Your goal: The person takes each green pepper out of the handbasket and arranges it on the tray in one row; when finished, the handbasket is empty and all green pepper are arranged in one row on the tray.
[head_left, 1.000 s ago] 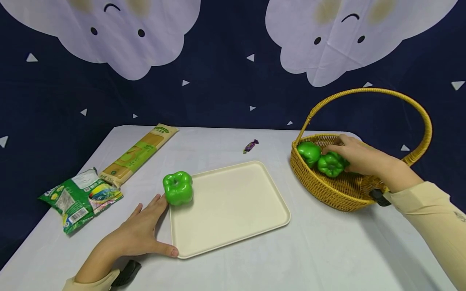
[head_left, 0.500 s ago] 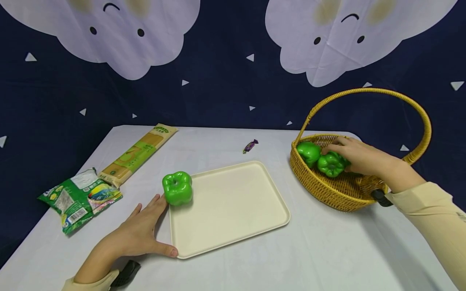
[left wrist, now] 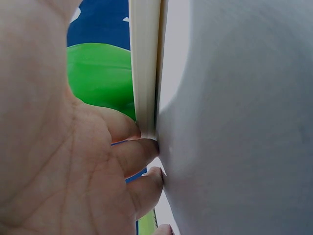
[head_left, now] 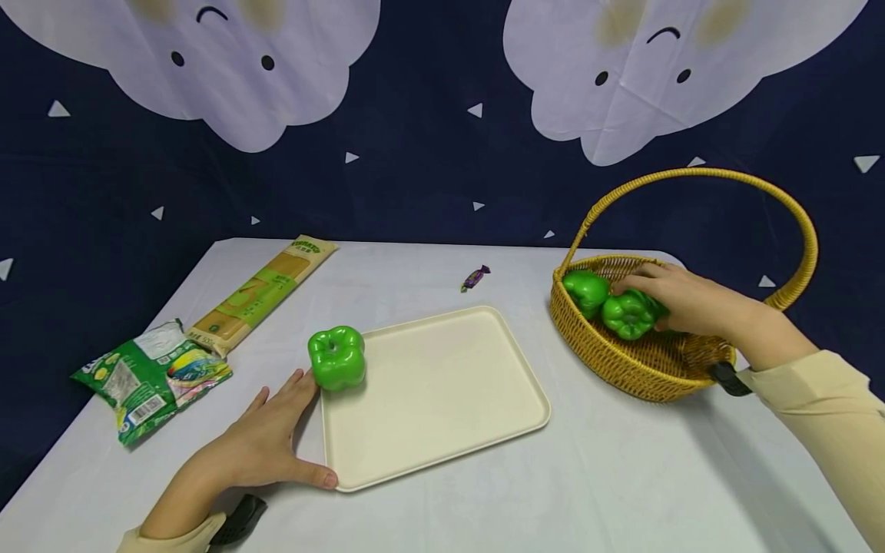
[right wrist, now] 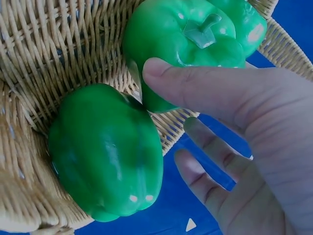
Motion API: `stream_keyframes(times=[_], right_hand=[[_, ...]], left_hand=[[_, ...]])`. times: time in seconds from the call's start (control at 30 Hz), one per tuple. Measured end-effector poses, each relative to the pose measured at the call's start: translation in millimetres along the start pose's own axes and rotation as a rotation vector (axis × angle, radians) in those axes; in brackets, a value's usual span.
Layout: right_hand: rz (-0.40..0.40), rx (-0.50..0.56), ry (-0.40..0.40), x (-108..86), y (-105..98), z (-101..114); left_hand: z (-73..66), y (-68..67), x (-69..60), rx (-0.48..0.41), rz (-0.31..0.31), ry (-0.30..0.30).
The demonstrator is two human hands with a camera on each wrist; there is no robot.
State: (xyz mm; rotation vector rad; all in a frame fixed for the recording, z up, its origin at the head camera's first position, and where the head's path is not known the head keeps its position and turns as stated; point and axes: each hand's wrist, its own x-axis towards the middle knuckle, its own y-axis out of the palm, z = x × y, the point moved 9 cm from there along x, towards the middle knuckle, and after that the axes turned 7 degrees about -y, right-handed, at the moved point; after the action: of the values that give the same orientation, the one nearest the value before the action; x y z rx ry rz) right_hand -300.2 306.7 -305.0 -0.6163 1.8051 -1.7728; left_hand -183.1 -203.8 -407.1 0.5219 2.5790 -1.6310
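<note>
My left hand (head_left: 259, 445) lies spread at the left side of a cream tray (head_left: 442, 392), thumb on its near corner and fingertips along its edge. A green bell pepper (head_left: 337, 358) sits on the tray's far-left corner, just beyond those fingertips. My right hand (head_left: 698, 303) reaches into a yellow wicker basket (head_left: 622, 369) and grips a green bell pepper (head_left: 628, 313). In the right wrist view the thumb presses on a pepper with a stem (right wrist: 181, 39). Another pepper (right wrist: 107, 152) lies beside it, and part of a third (right wrist: 249, 29) shows behind.
A green snack bag (head_left: 152, 380) and a long noodle packet (head_left: 266, 296) lie on the left of the white table. Beyond the tray is a purple wrapped candy (head_left: 475, 278). The basket's tall handle (head_left: 705, 173) arches above the right arm.
The right wrist has shifted very slightly to the right and down, with the fingers still on the pepper. The left hand and the tray have not visibly moved.
</note>
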Motion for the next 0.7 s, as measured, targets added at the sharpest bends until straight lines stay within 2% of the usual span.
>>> stream_keyframes(times=[0.3, 0.5, 0.7], right_hand=[[-0.005, 0.074, 0.009, -5.2, -1.9, 0.1], [0.003, 0.161, 0.033, -8.1, -4.0, 0.1], [0.004, 0.195, 0.064, -10.1, -6.6, -0.6]], left_hand=[[0.9, 0.6, 0.3, 0.008, -0.002, 0.004], [0.3, -0.2, -0.2, 0.016, -0.007, 0.013], [0.6, -0.4, 0.2, 0.01, -0.003, 0.003]])
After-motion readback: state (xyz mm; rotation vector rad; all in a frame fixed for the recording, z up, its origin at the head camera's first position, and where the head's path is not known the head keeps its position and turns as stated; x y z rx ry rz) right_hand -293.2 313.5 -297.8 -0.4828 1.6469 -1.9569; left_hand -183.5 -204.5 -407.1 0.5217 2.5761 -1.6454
